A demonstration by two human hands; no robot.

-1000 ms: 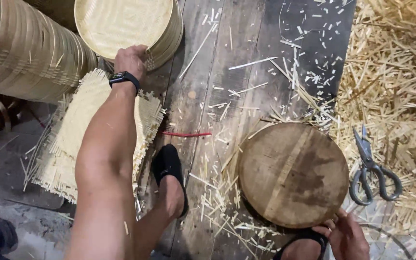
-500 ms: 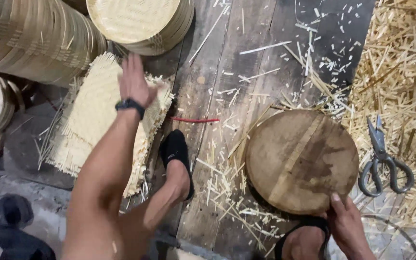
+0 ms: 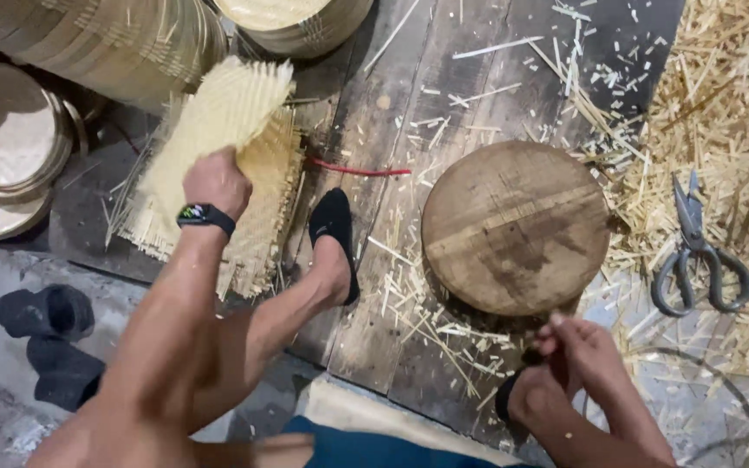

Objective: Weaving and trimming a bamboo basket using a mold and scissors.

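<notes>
Workshop floor seen from above, as I watch through the head camera. My left hand (image 3: 215, 180) is clenched on the near edge of a pale woven bamboo mat (image 3: 218, 121), lifting it so that it stands tilted above a second mat (image 3: 257, 217) lying flat on the dark wooden planks (image 3: 392, 78); a black wristwatch (image 3: 205, 215) sits just below that hand. My right hand (image 3: 578, 347) rests near the right knee with its fingers curled and holds nothing I can make out; it lies just beside the near rim of a round wooden block (image 3: 515, 227). A foot in a black slipper (image 3: 333, 227) stands between the mats and the block, and a thin red strip (image 3: 359, 170) lies just beyond it. Scissors (image 3: 697, 251) rest on the straw-coloured bamboo offcuts (image 3: 721, 113) at right. Stacked round woven trays (image 3: 88, 43) fill the far left, with two black slippers (image 3: 49, 338) at near left.
</notes>
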